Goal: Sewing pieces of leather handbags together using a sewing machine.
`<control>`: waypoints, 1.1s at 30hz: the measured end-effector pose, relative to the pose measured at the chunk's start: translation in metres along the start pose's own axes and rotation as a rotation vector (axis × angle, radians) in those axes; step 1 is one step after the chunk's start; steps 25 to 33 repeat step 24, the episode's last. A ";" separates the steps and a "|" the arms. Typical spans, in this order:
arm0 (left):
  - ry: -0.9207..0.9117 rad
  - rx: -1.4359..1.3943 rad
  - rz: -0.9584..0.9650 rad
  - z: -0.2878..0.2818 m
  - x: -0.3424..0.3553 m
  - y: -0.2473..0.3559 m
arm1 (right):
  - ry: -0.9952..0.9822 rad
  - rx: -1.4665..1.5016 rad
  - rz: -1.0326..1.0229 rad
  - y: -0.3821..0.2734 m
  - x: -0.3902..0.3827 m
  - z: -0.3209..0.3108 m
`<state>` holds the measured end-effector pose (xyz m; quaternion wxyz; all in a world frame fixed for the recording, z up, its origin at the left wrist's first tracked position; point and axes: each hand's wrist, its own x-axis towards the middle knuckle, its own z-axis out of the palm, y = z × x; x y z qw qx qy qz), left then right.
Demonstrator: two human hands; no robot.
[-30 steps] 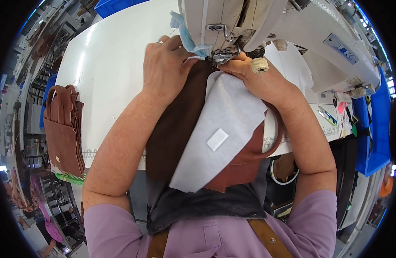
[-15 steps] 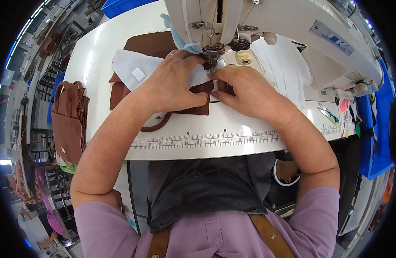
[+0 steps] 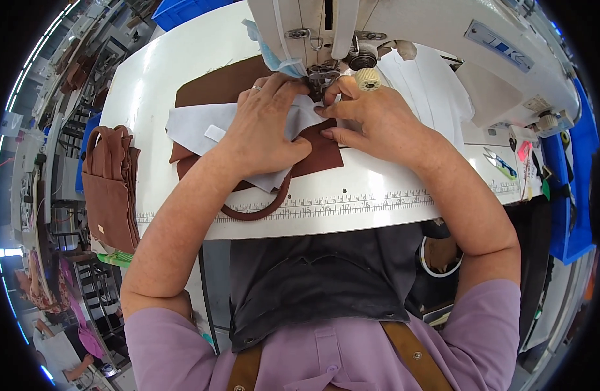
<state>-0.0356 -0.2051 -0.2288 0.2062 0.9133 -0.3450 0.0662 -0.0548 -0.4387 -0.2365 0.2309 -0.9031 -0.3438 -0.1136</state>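
A brown fabric piece (image 3: 225, 85) lies under the sewing machine's needle area (image 3: 318, 88), with a white lining piece (image 3: 194, 121) on top of it. My left hand (image 3: 264, 127) rests flat on the white lining, fingers stretched toward the presser foot and thumb spread to the side. Just right of the foot, my right hand (image 3: 383, 122) has its fingers bent and pinches the edge of the layered fabric. A brown looped handle (image 3: 264, 214) curves out below my left hand. The fingertips partly hide the stitching spot.
Stacked brown bags with handles (image 3: 111, 189) stand at the table's left edge. White fabric pieces (image 3: 437, 98) lie right of the needle, under the machine arm. Thread snips (image 3: 501, 163) sit at the right. A ruler strip (image 3: 372, 201) runs along the front; a blue bin (image 3: 574, 221) stands beyond.
The brown fabric and white lining have turned slightly under my left hand, and the looped handle has come further out toward the front edge. My right hand has shifted a little away from me.
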 end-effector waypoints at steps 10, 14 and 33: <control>-0.081 -0.008 -0.164 -0.005 0.016 0.007 | -0.051 0.078 0.096 0.000 0.003 0.000; 0.032 0.116 -0.049 -0.003 0.005 0.018 | -0.095 0.137 0.180 -0.004 0.004 -0.002; 0.138 -0.099 -0.016 0.012 -0.014 0.026 | -0.012 -0.167 -0.010 -0.005 0.000 -0.004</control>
